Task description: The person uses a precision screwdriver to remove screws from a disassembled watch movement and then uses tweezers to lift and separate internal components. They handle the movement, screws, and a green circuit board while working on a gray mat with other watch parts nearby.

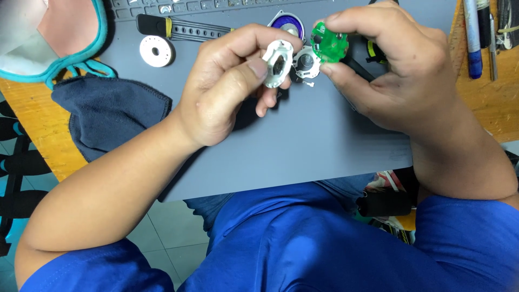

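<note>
Two hands meet at the upper centre of the frame: the left hand point(227, 86) pinches a white plastic frame point(278, 64), half hidden by its thumb; the right hand point(389, 70) pinches a green round circuit board point(328, 43), fingers covering its edge. Between them, a white part point(306, 62) lies partly hidden on the grey mat point(303, 140).

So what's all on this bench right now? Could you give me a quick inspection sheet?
Surface: grey mat on a wooden bench.
Job's things: white plastic frame in left hand; green round circuit board in right hand; another white part on the mat.
Clutter: white disc, black strap, dark cloth, face mask, pens.
Grippers: both hands pinching parts.
Cables: nothing seen.
Surroundings: tiled floor.
</note>
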